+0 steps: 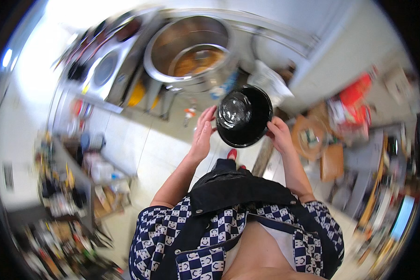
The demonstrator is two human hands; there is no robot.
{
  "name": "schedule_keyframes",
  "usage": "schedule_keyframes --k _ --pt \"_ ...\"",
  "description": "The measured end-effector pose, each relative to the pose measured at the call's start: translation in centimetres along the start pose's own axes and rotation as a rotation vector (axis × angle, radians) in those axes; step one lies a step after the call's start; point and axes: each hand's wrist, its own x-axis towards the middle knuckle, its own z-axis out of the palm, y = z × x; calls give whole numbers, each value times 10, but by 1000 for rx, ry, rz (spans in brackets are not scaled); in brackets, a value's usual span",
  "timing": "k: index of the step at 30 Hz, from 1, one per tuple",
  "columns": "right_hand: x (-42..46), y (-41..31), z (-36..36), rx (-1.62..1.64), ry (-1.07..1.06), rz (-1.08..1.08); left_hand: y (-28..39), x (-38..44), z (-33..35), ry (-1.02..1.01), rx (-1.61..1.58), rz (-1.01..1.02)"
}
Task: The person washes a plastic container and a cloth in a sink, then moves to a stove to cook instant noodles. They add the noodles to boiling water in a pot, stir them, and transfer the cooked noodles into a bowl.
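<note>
A glossy black bowl [257,112] is tilted between my two hands in front of my body. My right hand [278,133] pinches its rim at the right side. At the bowl's left side is my left hand [203,134], its thumb and fingers spread along the wall; some fingertips are hidden behind the bowl. Something clear and shiny, perhaps water or thin plastic, shows inside the bowl at its left. Beyond the bowl stands a large steel stockpot [154,70] with a smaller pot holding orange-brown contents inside.
A steel counter [126,70] with pans runs at upper left. A white bag [269,82] lies behind the bowl. At right are a clear round container [315,140] and red packaging [357,91]. A cluttered shelf [87,196] stands at lower left. The picture is blurred towards its edges.
</note>
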Motion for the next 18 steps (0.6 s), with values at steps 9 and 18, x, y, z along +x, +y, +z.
schedule_keyframes --k 9,18 --pt "15 109 193 -329 -297 310 -25 -232 -202 770 -141 -267" --pt "31 257 452 -502 -573 469 -44 -405 -362 997 -172 -393"
